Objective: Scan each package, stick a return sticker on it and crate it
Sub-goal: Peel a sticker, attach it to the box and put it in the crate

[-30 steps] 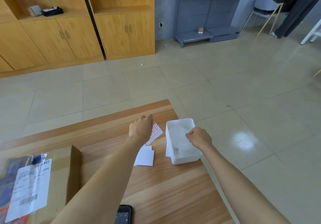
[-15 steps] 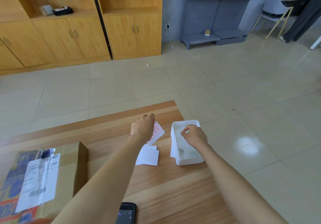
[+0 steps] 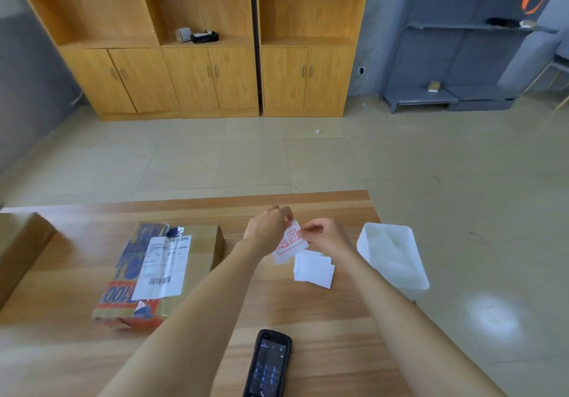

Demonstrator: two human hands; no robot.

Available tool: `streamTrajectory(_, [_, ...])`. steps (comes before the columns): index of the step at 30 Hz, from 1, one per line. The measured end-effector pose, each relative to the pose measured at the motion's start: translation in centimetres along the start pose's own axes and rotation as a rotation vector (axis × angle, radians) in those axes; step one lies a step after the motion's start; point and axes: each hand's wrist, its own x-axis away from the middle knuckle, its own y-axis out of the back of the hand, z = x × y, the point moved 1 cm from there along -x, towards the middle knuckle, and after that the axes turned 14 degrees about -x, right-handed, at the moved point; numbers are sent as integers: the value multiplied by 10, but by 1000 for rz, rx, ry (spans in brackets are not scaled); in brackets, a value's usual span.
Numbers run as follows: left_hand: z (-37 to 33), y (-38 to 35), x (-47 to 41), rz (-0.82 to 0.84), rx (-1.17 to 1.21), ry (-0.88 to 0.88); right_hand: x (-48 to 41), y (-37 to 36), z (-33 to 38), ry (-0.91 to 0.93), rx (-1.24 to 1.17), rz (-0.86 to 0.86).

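A white return sticker (image 3: 290,241) with red print is held above the wooden table (image 3: 215,313). My left hand (image 3: 267,226) pinches its upper left part, and my right hand (image 3: 327,236) pinches its right edge. Below them lies a small stack of white sticker sheets (image 3: 313,269). A cardboard package (image 3: 160,270) with a white shipping label and barcode lies flat on the table to the left. A black handheld scanner (image 3: 268,364) rests near the front edge, between my forearms.
A white plastic box (image 3: 392,255) sits at the table's right edge. Part of another cardboard box (image 3: 18,248) shows at the far left. Wooden cabinets (image 3: 197,51) and grey shelving (image 3: 462,57) stand across the tiled floor.
My right hand left the white plastic box and moved left to the sticker that my left hand holds. My head turned left, so the package is further in view.
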Motion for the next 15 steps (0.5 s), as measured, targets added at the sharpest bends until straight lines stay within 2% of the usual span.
streamTrajectory(8, [87, 10, 51, 23, -43, 196, 9, -98, 29, 64, 67, 143])
streamTrajectory(11, [113, 11, 68, 58, 22, 325, 18, -135, 35, 73, 74, 202])
streamTrajectory(15, [145, 17, 89, -4, 126, 430, 26, -173, 40, 89, 58, 227])
